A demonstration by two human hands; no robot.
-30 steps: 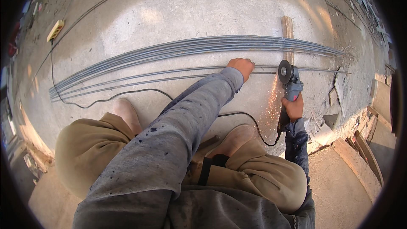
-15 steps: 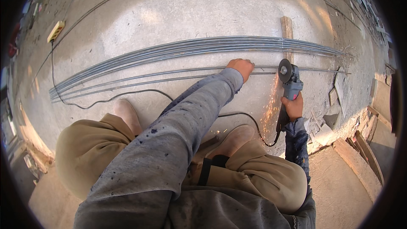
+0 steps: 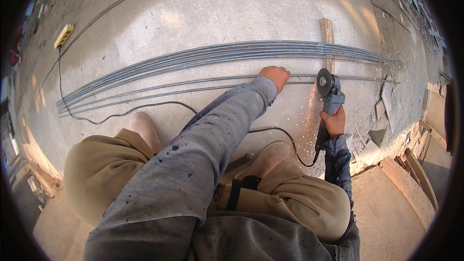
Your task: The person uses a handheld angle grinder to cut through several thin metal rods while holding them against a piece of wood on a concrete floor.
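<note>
Closed in a fist with the knuckles up, my left hand [image 3: 276, 78] lies over the two loose rods [image 3: 181, 83] on the concrete floor [image 3: 193, 21]; it seems to be pinning them, though the undersides of my fingers are hidden. My right hand [image 3: 333, 122] is wrapped firmly around the body of an angle grinder [image 3: 333, 102], held nearly upright, its disc [image 3: 325, 81] standing at the loose rods just to the right of my fist. Sparks [image 3: 311, 116] spray down from the disc toward my right shoe [image 3: 267, 158], so I judge the step in hand to be the cut itself, on the nearer of the two; how deep the disc has bitten I cannot tell. Beyond them, apart from my hands, lies a thicker bundle of rods [image 3: 217, 53], its right part crossing a wooden strip [image 3: 327, 31]. The black cord [image 3: 285, 134] curves near that shoe, its bend close below the sparks. To my mind the next move calls for even, light pressure with the disc square to the steel, the left fist firm and clear of the disc, and foot and cord out of the spray.
</note>
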